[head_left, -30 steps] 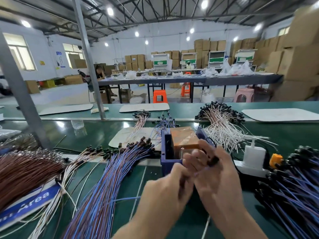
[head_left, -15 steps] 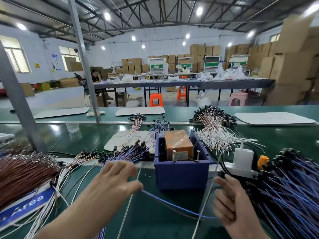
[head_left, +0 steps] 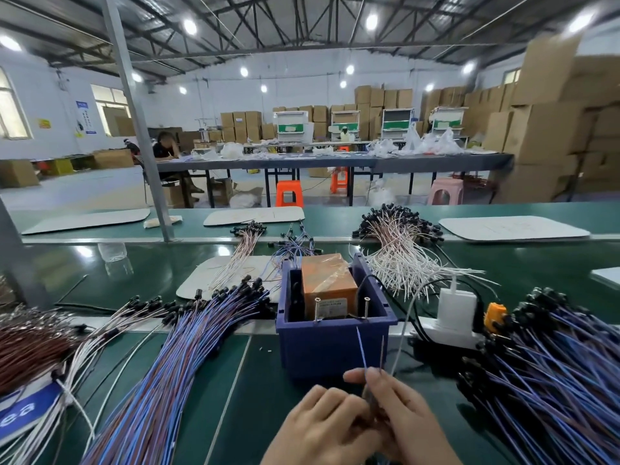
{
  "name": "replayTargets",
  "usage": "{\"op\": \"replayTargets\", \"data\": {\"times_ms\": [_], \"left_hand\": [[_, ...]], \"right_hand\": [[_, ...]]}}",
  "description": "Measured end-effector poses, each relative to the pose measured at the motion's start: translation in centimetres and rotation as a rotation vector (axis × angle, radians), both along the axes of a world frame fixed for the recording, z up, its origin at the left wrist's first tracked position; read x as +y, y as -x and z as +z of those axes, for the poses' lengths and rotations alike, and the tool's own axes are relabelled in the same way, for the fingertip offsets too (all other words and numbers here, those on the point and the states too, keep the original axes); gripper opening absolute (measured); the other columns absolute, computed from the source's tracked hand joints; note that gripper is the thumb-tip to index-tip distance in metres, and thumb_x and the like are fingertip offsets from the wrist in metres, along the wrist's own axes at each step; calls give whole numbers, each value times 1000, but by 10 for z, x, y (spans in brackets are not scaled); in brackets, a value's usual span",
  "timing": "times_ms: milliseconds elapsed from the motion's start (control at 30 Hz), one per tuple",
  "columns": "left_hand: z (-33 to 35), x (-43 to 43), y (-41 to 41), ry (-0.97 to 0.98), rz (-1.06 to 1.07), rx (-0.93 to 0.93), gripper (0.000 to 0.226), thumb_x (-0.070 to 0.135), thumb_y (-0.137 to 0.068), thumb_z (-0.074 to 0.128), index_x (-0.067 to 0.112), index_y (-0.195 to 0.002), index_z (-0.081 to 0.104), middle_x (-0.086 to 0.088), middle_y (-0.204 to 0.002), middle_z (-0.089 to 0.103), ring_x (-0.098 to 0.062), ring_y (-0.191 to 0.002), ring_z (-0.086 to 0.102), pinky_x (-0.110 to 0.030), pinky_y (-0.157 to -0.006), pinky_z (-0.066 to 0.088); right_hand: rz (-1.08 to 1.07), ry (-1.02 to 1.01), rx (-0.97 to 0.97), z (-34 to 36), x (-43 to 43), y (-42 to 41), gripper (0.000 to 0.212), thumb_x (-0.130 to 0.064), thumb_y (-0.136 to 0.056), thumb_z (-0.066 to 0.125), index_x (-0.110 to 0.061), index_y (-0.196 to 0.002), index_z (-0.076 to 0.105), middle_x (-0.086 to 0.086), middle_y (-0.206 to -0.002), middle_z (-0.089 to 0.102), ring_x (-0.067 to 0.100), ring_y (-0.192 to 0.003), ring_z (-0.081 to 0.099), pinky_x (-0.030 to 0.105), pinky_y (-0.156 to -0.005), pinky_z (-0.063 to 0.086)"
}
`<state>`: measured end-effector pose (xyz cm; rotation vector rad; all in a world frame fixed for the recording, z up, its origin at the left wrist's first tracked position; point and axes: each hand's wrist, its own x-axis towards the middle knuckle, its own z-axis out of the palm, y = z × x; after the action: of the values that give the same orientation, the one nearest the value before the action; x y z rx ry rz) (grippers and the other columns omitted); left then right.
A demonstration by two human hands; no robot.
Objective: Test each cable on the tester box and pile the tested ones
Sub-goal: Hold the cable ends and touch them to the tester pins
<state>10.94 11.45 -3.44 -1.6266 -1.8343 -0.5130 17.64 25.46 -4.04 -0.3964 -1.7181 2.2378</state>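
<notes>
In the head view, the person is holding a thin cable just in front of the blue bin carrying the tester box. The right hand is pinching it below its two upturned ends. The left hand is curling alongside, seemingly gripping the hidden lower run. Being light and limp, the cable is likely needing a pinch close to the ends.
</notes>
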Motion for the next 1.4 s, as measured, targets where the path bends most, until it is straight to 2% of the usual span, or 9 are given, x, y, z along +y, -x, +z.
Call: {"op": "replayTargets", "data": {"times_ms": [133,267,333,567,767,967,1167,1300,1400], "left_hand": [[-13,-6,7,-16,15,-244,30,29,-99,53,45,-125,57,17,-107,64,-2,-93,60,-15,-82,49],[-9,-9,-1,-205,-120,-1231,25,32,-95,52,46,-112,63,7,-95,72,-7,-82,67,-16,-75,50],[-7,-6,-3,-181,-168,-1430,20,37,-91,59,38,-109,67,2,-93,73,-10,-79,68,-19,-70,52],[-12,7,-10,-180,-91,-1304,28,13,-94,69,40,-99,66,0,-85,70,-20,-80,67,-29,-74,56],[-13,2,-5,-273,-112,-1494,10,10,-97,63,16,-95,70,-1,-74,68,-10,-63,56,-23,-58,48],[-11,1,-5,-361,-153,-1542,21,12,-98,58,25,-87,70,-4,-70,68,-15,-61,61,-24,-57,51],[-16,-11,5,-617,160,-1064,10,35,-96,53,41,-102,59,2,-62,54,-3,-47,39,-22,-44,34],[-18,-18,12,-648,243,-954,29,31,-99,50,55,-114,56,-3,-58,47,-5,-43,35,-24,-40,29],[-19,-18,13,-638,275,-950,42,22,-99,52,59,-118,56,-4,-57,45,-5,-43,34,-21,-40,29]], "right_hand": [[-102,-64,34,4,-1,3,30,-43,-82,58,-21,-85,79,-6,-59,55,4,-43,43,14,-41,35],[-138,-175,48,4,-2,-1,33,-51,-84,56,-28,-92,78,-15,-52,54,0,-39,42,10,-41,34],[-119,-190,65,5,-4,-3,30,-49,-87,56,-30,-95,78,-14,-59,62,-2,-46,54,9,-46,40],[-113,-205,119,3,-14,-4,24,-37,-91,59,-25,-95,80,8,-99,76,18,-94,74,25,-78,58],[-19,-94,96,5,-12,-9,41,-56,-90,50,-28,-106,77,-6,-54,49,4,-38,31,16,-38,27],[-51,169,158,5,-16,-4,30,-30,-80,66,-11,-100,77,-1,-66,69,1,-34,44,14,-31,32],[-350,-49,138,0,-7,-5,23,-41,-83,64,-35,-100,79,-4,-65,58,5,-38,30,16,-35,27],[-578,-162,178,0,-6,-5,15,-28,-92,67,-37,-97,79,-15,-87,77,-4,-75,69,4,-65,48],[-662,-227,153,-2,-5,0,17,-26,-96,65,-35,-101,78,-14,-76,74,-3,-53,53,8,-52,43]]}}
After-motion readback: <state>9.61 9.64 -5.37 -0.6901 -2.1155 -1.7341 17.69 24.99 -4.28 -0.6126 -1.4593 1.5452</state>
